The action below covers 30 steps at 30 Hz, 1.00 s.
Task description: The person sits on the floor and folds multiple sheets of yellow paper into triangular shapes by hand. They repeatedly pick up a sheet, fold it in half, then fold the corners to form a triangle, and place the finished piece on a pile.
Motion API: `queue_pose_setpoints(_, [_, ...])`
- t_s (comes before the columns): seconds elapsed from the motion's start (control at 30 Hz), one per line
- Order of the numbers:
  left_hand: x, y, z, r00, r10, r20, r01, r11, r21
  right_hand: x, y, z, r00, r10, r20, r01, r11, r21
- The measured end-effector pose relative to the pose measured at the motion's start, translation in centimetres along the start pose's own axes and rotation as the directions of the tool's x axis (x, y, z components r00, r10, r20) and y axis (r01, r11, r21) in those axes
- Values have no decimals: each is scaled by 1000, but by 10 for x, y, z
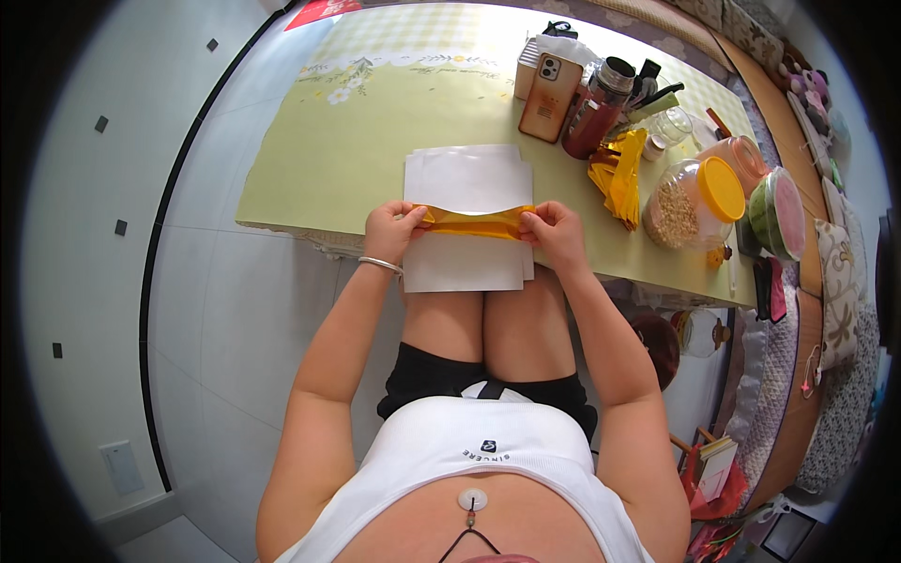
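Note:
Stretched level between my two hands is a narrow piece of gold foil (477, 223), perhaps a flattened pouch. My left hand (399, 227) pinches its left end, with a bracelet on that wrist. At the other end, my right hand (554, 232) pinches between thumb and fingers. White paper sheets (465, 178) lie beneath the foil, slightly fanned, partly over the table's front edge and above my thighs. To the right of my right hand, a pile of gold foil pouches (617, 178) rests on the table (324, 164).
A clear jar with a yellow lid (720, 190) holds pale grains. Nearby stand a cut watermelon (777, 214), a red thermos (594, 113) and a phone (551, 97) propped upright. Under the table's right side are a brown round stool (657, 349) and a red bag (718, 483).

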State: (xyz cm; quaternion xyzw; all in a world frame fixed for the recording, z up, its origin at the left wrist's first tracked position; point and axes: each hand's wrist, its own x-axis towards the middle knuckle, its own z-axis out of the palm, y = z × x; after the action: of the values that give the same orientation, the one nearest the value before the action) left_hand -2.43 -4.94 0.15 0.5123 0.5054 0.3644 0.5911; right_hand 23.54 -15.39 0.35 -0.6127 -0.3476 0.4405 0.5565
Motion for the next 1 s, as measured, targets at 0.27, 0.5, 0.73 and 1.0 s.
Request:
queue_pose_setpoints(0.27, [18,-20,-12,988,143,-59,-94,857,506,-11,6,-4,993,-120,16,107,811,-575])
queue_pose_setpoints(0.5, [14,-25,-10,904,427,-28,-297,673,677,-13,-2,10,982,-171,-76,107,848,-520])
queue_pose_setpoints(0.73, [-1,-8,15,967,180,-181,-90,903,420,8,-21,21,992,47,-118,-56,996,-74])
queue_pose_setpoints(1.0, [0,-12,5,977,183,-110,-186,982,-23,13,29,9,992,-48,-115,55,997,57])
